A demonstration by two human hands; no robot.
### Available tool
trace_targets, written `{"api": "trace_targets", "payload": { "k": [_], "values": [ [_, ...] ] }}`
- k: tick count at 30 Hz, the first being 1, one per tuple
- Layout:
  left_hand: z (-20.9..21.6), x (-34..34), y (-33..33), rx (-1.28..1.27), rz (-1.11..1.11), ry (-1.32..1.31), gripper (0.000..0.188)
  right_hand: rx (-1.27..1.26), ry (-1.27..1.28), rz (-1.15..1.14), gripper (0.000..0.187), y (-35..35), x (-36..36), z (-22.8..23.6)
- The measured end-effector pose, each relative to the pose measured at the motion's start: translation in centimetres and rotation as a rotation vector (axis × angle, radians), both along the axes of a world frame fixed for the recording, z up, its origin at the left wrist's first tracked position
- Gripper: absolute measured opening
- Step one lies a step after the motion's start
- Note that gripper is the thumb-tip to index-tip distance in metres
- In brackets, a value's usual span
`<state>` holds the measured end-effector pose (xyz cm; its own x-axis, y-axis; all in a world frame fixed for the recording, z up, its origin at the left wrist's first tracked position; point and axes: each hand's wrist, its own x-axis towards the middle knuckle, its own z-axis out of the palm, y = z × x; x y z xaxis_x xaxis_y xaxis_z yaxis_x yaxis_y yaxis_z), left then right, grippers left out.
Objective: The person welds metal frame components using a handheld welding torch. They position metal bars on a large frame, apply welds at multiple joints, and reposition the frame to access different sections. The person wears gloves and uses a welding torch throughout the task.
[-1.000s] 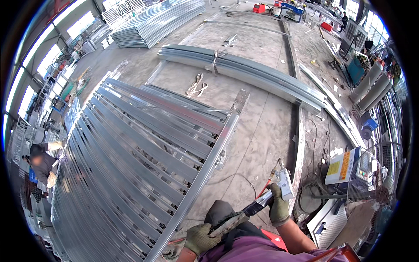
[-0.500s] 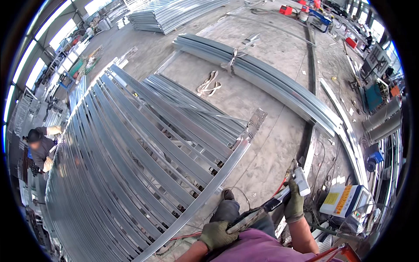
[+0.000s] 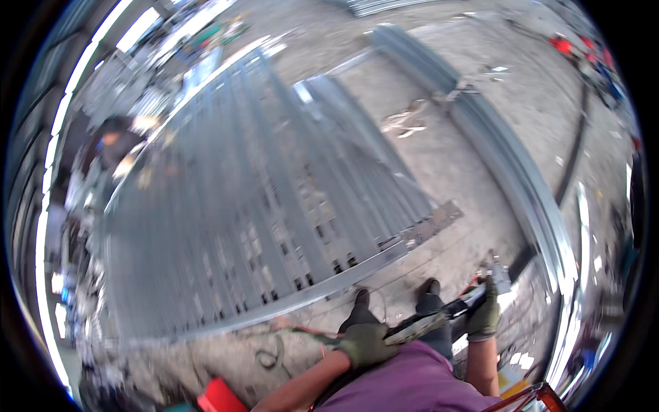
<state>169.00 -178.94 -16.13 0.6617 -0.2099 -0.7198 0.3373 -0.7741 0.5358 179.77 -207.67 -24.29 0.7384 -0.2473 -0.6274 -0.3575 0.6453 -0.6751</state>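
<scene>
My right hand [image 3: 484, 317], in a green work glove, is closed around the grip of what looks like a hand-held welding torch [image 3: 501, 276] with a pale grey head. My left hand [image 3: 367, 345], gloved alike, grips the torch's thick, dark-sleeved cable [image 3: 417, 328] close to my waist. The cable runs slantwise across my front between both hands. Ahead and to the left lies a large grating-like frame of parallel galvanized steel strips [image 3: 240, 185]. Its near edge rail [image 3: 329, 290] passes just beyond my feet. Neither hand touches the frame. Motion blurs the picture.
A person in dark clothes [image 3: 117, 147] bends at the frame's far left edge. A tied bundle of steel profiles [image 3: 480, 130] lies beyond it, with a pale strap [image 3: 406, 120] on the floor. A red object [image 3: 223, 397] and a loose hose [image 3: 271, 357] lie behind the near rail.
My view has swung left, so the steel frame and bundle sit turned and farther right. The red object has come into view; the white machine at right has mostly left. Both grips are unchanged.
</scene>
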Motion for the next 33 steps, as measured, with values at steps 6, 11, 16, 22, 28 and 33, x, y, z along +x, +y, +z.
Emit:
{"api": "trace_targets", "payload": {
  "k": [6,11,16,22,28,33],
  "values": [
    [3.8,3.5,-10.1,-0.057,0.221,-0.129,0.049,-0.031,-0.011,0.337,0.042,-8.3,10.0,1.4],
    [5.3,5.2,-14.6,-0.115,0.362,-0.085,0.053,-0.171,-0.056,0.405,0.042,-7.9,16.3,2.8],
    [5.0,7.0,-15.5,-0.1,0.48,-0.097,0.053,-0.147,-0.143,0.561,0.035,-7.9,20.2,1.9],
    [1.8,9.6,-13.5,-0.142,0.448,-0.179,0.053,-0.239,-0.201,0.497,0.029,-5.2,22.7,3.9],
    [0.7,13.5,-8.0,-0.196,0.437,-0.172,0.047,-0.236,-0.232,0.397,0.032,-2.6,24.7,5.6],
    [-1.6,12.7,-5.3,-0.268,0.445,-0.125,0.048,-0.196,-0.204,0.559,0.029,1.1,25.1,4.7]
  ]
}}
